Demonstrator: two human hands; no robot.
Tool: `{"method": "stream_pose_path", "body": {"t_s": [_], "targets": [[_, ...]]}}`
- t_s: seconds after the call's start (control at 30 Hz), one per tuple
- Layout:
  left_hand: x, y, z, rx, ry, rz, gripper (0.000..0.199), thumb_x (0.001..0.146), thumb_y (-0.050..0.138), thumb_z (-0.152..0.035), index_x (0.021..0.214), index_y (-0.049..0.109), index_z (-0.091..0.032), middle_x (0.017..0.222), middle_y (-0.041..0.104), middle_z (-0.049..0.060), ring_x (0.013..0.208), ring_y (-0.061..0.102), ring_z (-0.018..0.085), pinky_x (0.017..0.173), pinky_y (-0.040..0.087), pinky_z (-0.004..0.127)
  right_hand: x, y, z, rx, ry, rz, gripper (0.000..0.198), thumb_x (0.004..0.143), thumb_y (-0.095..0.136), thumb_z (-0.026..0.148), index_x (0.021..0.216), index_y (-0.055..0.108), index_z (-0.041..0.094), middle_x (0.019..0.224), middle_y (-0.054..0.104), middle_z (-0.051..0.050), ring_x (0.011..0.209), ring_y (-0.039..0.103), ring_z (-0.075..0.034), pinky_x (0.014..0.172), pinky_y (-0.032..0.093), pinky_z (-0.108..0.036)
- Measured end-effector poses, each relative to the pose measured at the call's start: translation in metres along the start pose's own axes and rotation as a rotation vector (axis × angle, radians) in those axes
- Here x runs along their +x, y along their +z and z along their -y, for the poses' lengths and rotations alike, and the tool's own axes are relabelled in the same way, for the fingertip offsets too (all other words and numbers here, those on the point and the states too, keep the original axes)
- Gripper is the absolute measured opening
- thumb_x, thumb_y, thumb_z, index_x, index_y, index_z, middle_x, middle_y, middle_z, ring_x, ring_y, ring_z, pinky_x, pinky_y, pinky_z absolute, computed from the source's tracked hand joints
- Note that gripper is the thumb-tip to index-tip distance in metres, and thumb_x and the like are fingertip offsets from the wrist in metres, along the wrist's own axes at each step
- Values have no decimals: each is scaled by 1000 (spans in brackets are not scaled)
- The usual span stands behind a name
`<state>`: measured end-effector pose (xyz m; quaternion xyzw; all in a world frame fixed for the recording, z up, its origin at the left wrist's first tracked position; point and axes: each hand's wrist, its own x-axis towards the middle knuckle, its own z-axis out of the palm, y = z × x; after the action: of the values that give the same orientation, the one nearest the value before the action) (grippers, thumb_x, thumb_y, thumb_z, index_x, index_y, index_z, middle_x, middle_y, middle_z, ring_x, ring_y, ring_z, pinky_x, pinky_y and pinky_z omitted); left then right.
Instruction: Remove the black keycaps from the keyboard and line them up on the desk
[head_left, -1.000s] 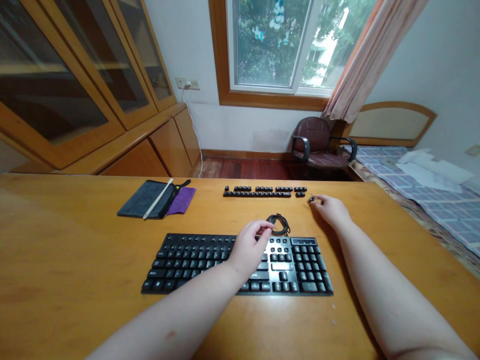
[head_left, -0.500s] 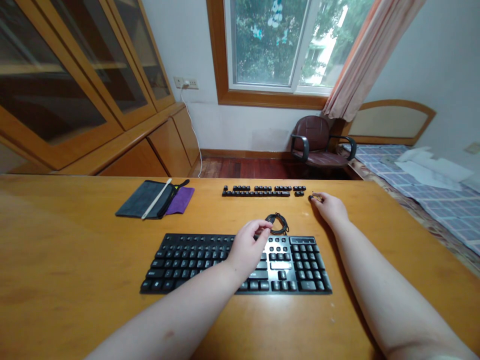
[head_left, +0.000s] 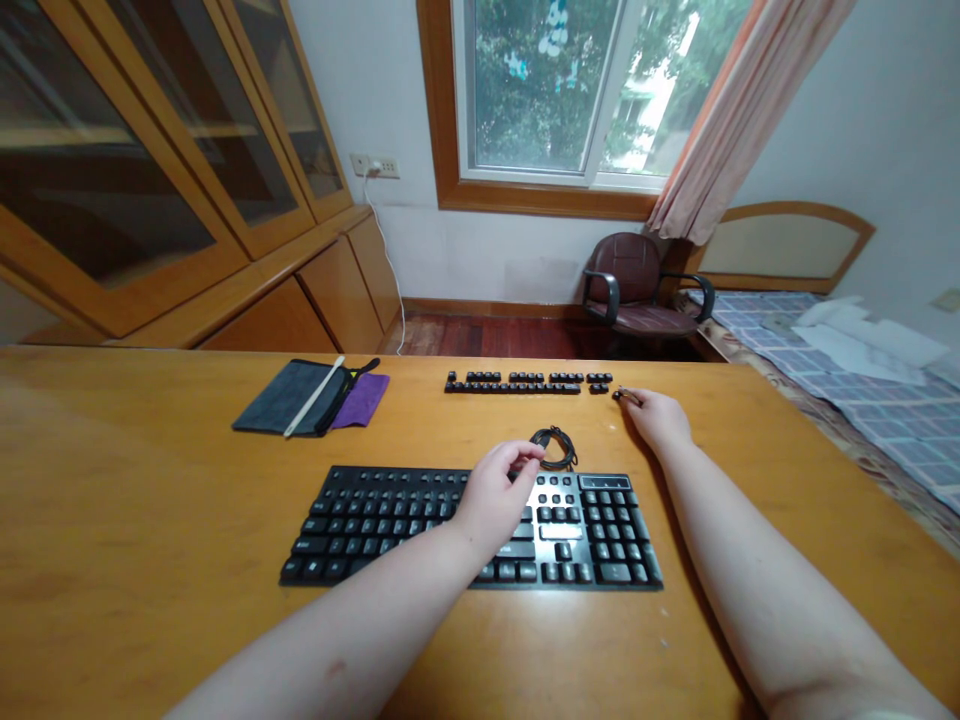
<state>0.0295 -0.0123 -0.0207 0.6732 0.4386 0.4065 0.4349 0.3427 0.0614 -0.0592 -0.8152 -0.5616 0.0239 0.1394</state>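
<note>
A black keyboard (head_left: 420, 520) lies flat on the wooden desk, with bare spots along its top row where keycaps are off. My left hand (head_left: 499, 495) is over its middle, fingers curled and tips together, close to the coiled black cable (head_left: 559, 447); whether anything is between those tips is hidden. Farther off, loose black keycaps (head_left: 514, 388) stand in two rows near the desk's far edge. At their right end my right hand (head_left: 660, 420) is low over the desk, its fingertips pinched on a small black keycap (head_left: 616, 395).
On the left lie a dark grey pouch (head_left: 274, 400), a white stick (head_left: 315, 395) across it and a purple cloth (head_left: 362, 400). Beyond the desk (head_left: 150, 550) stand a brown armchair (head_left: 630, 280), a bed (head_left: 847, 350) and a glass-fronted cabinet (head_left: 135, 170).
My right hand has shifted slightly left, bringing its fingertips nearer the end of the keycap rows. My left hand stays in the same place.
</note>
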Motion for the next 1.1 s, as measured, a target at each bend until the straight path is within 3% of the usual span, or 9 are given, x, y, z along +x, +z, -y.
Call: {"method": "stream_pose_path", "body": {"t_s": [0.57, 1.1], "targets": [[1, 1, 3, -8, 17, -5, 15, 82, 53, -20, 90, 65, -19, 91, 68, 4, 85, 63, 17, 79, 50, 31, -5, -2, 11, -31, -52, -26, 36, 84, 46, 45, 105, 68, 26, 99, 70, -7, 89, 63, -24, 68, 45, -29], [0, 4, 2, 2, 30, 4, 15, 83, 51, -19, 91, 65, -19, 93, 67, 3, 87, 62, 17, 82, 49, 32, -5, -1, 20, -18, -37, 20, 53, 80, 45, 59, 115, 61, 22, 93, 69, -10, 90, 63, -27, 68, 44, -31]]}}
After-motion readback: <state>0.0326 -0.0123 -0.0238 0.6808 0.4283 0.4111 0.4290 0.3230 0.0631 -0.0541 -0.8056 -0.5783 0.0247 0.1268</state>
